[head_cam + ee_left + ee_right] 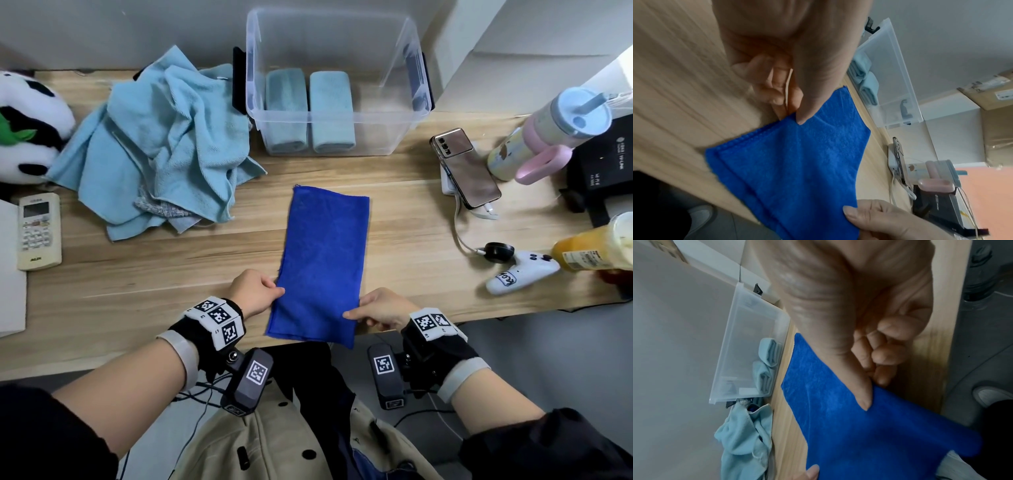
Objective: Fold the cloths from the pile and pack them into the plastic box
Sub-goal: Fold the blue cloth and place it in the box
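Note:
A dark blue cloth (323, 260), folded lengthwise into a long strip, lies on the wooden table (171, 274), its near end hanging over the front edge. My left hand (257, 291) pinches the strip's left edge near that end; thumb on top of the blue cloth (789, 162). My right hand (376, 308) pinches the right edge of the blue cloth (869, 426) the same way. A pile of light blue cloths (161, 144) sits at the back left. The clear plastic box (337, 44) at the back holds two folded light blue cloths (310, 109).
Left of the pile are a panda plush (27, 126) and a white remote (39, 231). To the right lie a phone (466, 168) on a charger, a cup (548, 133), a black box (603, 168), a game controller (520, 272) and a bottle (596, 245).

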{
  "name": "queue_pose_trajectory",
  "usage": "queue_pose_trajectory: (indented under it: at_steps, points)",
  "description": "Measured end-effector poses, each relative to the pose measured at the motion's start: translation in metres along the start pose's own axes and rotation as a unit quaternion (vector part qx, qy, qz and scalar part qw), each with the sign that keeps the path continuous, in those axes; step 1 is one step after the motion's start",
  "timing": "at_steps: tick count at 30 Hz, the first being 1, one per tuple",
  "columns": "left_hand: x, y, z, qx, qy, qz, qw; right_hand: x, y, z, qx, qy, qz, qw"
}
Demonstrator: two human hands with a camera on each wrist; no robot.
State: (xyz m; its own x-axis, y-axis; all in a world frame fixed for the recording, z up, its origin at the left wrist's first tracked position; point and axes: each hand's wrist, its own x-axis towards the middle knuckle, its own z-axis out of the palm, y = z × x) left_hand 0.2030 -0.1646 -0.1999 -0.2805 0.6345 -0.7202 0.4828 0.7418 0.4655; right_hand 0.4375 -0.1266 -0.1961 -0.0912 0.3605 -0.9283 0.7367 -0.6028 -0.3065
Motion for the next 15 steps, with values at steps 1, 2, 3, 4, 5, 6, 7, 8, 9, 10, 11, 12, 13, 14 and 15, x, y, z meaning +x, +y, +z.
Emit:
queue_pose_trajectory:
  at_steps: [1,2,3,4,5,6,7,8,9,10,11,12,13,14,15]
  points:
    - [0.001,-0.001,-0.001,0.010,0.001,-0.002,1.000,0.000,0.000,0.000,-0.005,0.002,0.004,1.000]
    - [0.002,-0.002,-0.001,0.009,-0.005,-0.003,1.000,0.000,0.000,0.000,-0.017,0.002,0.009,1.000]
    - [0.003,-0.003,-0.001,0.006,-0.015,-0.008,1.000,-0.001,-0.001,0.000,-0.029,0.001,0.012,0.999]
    - [0.004,-0.004,-0.001,0.009,-0.024,-0.015,1.000,-0.001,-0.001,0.000,-0.039,0.002,0.013,0.999]
    - [0.004,-0.005,-0.001,0.015,-0.028,-0.021,0.999,-0.001,-0.002,0.001,-0.047,0.004,0.009,0.999]
    - [0.005,-0.006,-0.001,0.020,-0.031,-0.027,0.999,-0.001,-0.002,0.002,-0.055,0.006,0.005,0.998]
    - [0.006,-0.005,0.000,0.021,-0.032,-0.030,0.999,-0.001,-0.002,0.004,-0.064,0.011,-0.004,0.998]
    - [0.007,-0.005,0.000,0.019,-0.032,-0.032,0.999,-0.001,-0.001,0.005,-0.073,0.012,-0.008,0.997]
    - [0.008,-0.005,0.001,0.016,-0.032,-0.031,0.999,-0.002,-0.002,0.007,-0.082,0.012,-0.012,0.996]
    - [0.008,-0.004,0.001,0.012,-0.034,-0.031,0.999,-0.002,-0.001,0.008,-0.085,0.008,-0.016,0.996]
    - [0.008,-0.004,0.000,0.008,-0.038,-0.031,0.999,-0.003,-0.002,0.009,-0.087,0.002,-0.019,0.996]
    - [0.007,-0.004,-0.001,0.002,-0.047,-0.033,0.998,-0.003,-0.002,0.010,-0.086,-0.006,-0.019,0.996]
    - [0.006,-0.003,-0.002,-0.009,-0.065,-0.037,0.997,-0.004,-0.002,0.010,-0.084,-0.015,-0.018,0.996]
    - [0.004,-0.003,-0.004,-0.012,-0.093,-0.045,0.995,-0.004,-0.002,0.011,-0.076,-0.024,-0.012,0.997]
    - [0.000,-0.002,-0.006,-0.003,-0.125,-0.053,0.991,-0.005,-0.003,0.011,-0.065,-0.031,-0.007,0.997]
